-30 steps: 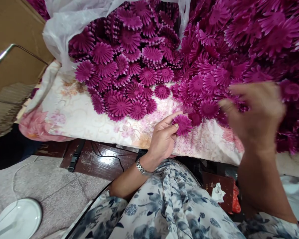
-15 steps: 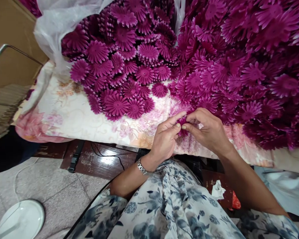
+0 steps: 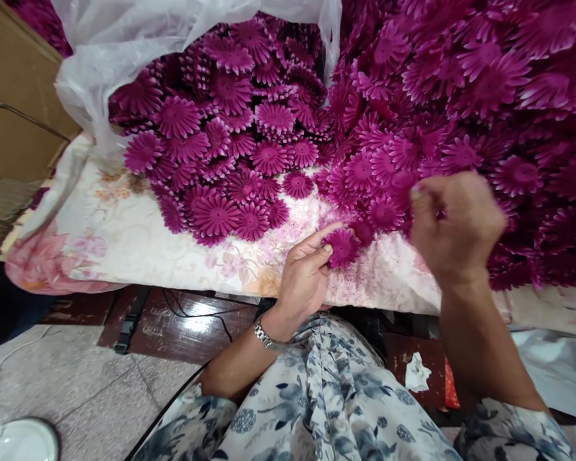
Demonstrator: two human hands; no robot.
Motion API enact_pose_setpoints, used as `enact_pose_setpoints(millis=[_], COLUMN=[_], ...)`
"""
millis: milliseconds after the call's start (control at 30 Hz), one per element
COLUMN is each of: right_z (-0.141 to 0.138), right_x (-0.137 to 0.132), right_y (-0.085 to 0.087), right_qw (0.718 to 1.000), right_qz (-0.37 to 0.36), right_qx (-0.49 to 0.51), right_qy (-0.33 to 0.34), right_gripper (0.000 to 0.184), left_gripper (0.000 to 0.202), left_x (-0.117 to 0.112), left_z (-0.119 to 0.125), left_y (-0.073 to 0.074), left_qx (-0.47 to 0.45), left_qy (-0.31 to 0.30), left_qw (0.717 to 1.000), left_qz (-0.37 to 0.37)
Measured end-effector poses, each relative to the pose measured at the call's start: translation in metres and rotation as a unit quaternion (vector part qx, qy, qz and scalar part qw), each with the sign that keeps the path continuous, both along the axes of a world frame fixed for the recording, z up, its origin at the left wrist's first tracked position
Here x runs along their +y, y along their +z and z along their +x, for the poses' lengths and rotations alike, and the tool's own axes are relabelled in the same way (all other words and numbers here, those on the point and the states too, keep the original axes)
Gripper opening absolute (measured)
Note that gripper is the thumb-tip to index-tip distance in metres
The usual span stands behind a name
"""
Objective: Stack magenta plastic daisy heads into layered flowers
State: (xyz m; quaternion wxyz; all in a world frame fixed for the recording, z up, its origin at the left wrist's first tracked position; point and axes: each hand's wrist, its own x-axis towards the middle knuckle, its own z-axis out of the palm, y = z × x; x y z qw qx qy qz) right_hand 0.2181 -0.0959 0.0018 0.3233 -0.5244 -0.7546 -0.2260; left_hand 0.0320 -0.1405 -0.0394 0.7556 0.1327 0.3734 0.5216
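Observation:
My left hand [image 3: 307, 269] pinches a magenta artificial flower layer [image 3: 342, 248] between thumb and fingers, just above the cloth's front edge. The piece is flat and round, with many narrow petals. To its right, my right hand [image 3: 454, 224] is raised before the loose flower pile, apart from the left one. Its fingers are curled in with the thumb against them, and motion blurs it. Whether anything sits in that pinch is hidden by the blur and the magenta behind. A large loose pile of flower layers [image 3: 461, 153] spreads behind and beside the right hand.
Stacked flower layers [image 3: 216, 214] spill from a clear plastic bag [image 3: 91, 83] at the left. A floral cloth [image 3: 139, 243] covers the work surface. A cardboard box [image 3: 19, 83] stands far left. Below are a strap with a buckle [image 3: 127, 330] and a white round base [image 3: 24, 442].
My right hand has left the flower piece and moved up and right toward the loose pile. My left hand keeps its pinch, and more of the flower now shows. The view has shifted slightly.

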Motion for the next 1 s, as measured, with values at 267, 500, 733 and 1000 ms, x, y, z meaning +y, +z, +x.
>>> enact_pose_setpoints(millis=[267,500,733,1000], right_z=[0.052,0.096,0.216,0.21], right_x=[0.02,-0.067,-0.154,-0.161], right_y=[0.038,0.016,-0.016,-0.005], right_qw=[0.982,0.978,0.93,0.918], right_qz=[0.018,0.102,0.124,-0.187], right_qx=[-0.049,-0.036,-0.075,-0.081], right_qy=[-0.183,-0.181,-0.338,-0.341], right_gripper=[0.034,0.02,0.04,0.043], left_gripper=[0.03,0.03,0.022,0.026], left_x=[0.002,0.003,0.004,0.006], left_z=[-0.002,-0.002,-0.004,-0.004], left_y=[0.008,0.002,-0.003,-0.007], left_qx=[-0.024,0.008,0.04,0.064], left_qy=[0.004,0.0,0.01,0.018], left_qw=[0.999,1.0,0.999,0.998], left_qz=[-0.038,-0.017,0.01,0.01])
